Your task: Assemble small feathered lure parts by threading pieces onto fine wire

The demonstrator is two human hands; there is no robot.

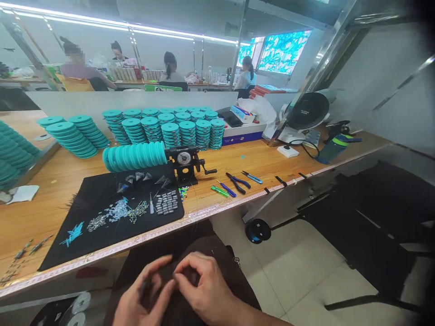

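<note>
Above my dark-clothed lap, below the table edge, my two hands meet. My right hand [205,280] is closed in a pinch, thumb tip against forefinger; whatever it grips is too fine to make out. My left hand [146,294] curls beside it, its thumb tip close to the right fingertips. The left forefinger arches over, and its inner fingers are curled and blurred, so anything in them is hidden. Nearest on the table is a black mat [112,240] bearing grey metal weights [167,202], a small screwdriver [151,204], clear little pieces [118,210] and turquoise tubes [74,233].
A hand-cranked winder [185,158] carries a row of turquoise spools [136,156]; more spool stacks [170,131] stand behind. Pliers [238,182], tweezers [252,177] and a fan [307,111] are to the right. A black reel [258,231] lies below. Several people sit beyond the partition.
</note>
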